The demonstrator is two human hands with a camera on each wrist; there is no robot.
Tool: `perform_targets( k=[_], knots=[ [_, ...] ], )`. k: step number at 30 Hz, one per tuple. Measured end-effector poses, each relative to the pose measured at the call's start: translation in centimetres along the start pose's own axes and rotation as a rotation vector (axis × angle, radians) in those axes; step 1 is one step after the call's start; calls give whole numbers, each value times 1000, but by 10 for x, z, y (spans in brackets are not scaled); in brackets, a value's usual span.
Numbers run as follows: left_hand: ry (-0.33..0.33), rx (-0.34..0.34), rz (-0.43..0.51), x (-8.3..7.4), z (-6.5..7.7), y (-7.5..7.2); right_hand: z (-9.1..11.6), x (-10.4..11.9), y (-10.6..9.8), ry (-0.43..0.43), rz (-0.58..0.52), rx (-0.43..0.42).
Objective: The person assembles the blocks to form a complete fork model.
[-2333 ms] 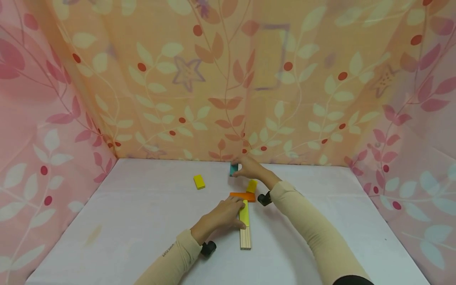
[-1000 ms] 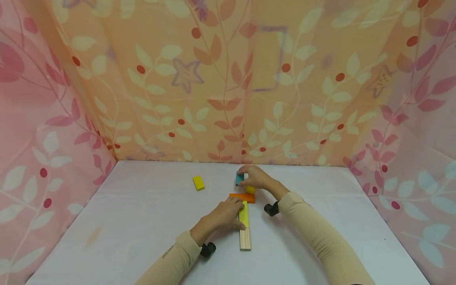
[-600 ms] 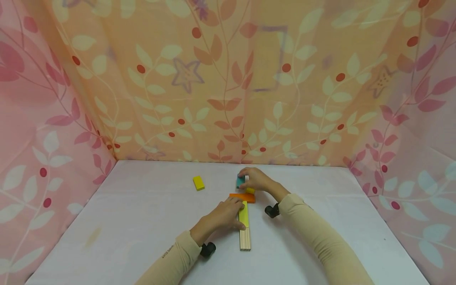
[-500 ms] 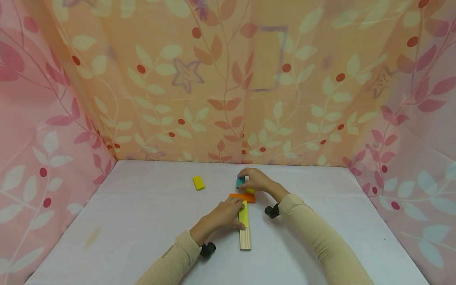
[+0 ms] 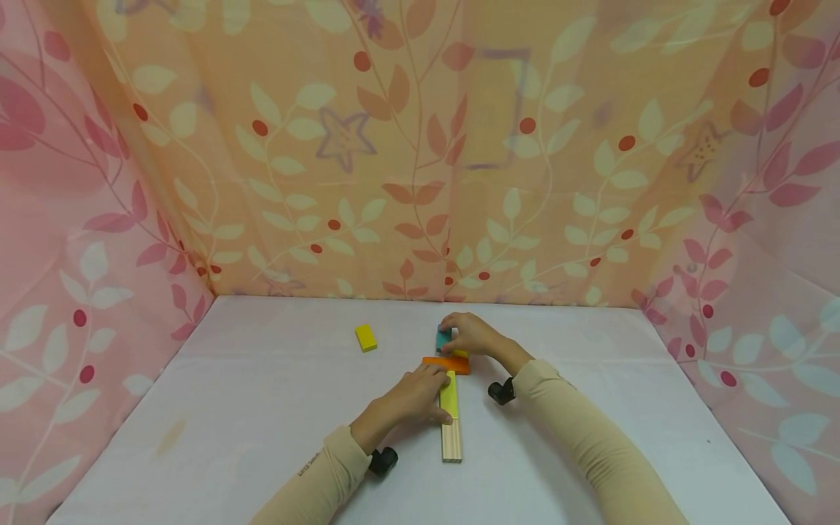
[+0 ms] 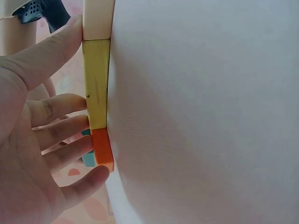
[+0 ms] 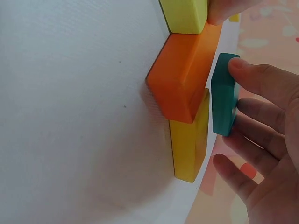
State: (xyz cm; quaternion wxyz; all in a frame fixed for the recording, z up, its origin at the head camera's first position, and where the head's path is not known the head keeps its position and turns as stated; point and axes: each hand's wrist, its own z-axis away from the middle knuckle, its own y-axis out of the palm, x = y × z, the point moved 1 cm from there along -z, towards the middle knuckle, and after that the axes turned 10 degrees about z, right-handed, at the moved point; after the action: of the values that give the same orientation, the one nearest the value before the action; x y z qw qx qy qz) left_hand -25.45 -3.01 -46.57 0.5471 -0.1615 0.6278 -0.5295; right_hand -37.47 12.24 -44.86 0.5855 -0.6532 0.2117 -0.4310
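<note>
My right hand [image 5: 477, 335] pinches a teal block [image 7: 224, 93], thumb at one end and fingertips at the other, just behind the orange block [image 5: 453, 365]. A gap shows between the teal block and a yellow block [image 7: 187, 147] that touches the orange one. My left hand [image 5: 408, 395] lies along the left side of a row: a pale wood block [image 5: 451, 442], a yellow block [image 6: 97, 84] and the orange block crosswise at the far end. Its thumb touches the pale wood block; its extended fingertips touch the yellow and orange ones. I cannot tell whether the teal block meets the table.
Another yellow block [image 5: 366, 337] lies apart, further left on the white-covered table [image 5: 275, 408]. Leaf-patterned cloth [image 5: 420, 160] hangs at the back and both sides. Small black cameras [image 5: 502, 391] sit at both wrists.
My right hand has brought the teal block from the table's back edge slightly rightward and nearer, to just behind the orange block. The left hand stays put.
</note>
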Motion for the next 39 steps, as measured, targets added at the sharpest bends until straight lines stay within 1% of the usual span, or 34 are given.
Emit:
perform_targets(
  k=[11,20,32,39],
  knots=[
    [-2,-3,-7,-1,0,1,0,-3,6,8,20,20],
    [0,-4,-13,0,-1,2,-1,-4,10,-43,59,19],
    [2,-7,-21,0,-1,1,-2,-4,11,-23,45,43],
    [10,-12,-37,0,-1,0,-2,-4,10,-69,74,33]
  ],
)
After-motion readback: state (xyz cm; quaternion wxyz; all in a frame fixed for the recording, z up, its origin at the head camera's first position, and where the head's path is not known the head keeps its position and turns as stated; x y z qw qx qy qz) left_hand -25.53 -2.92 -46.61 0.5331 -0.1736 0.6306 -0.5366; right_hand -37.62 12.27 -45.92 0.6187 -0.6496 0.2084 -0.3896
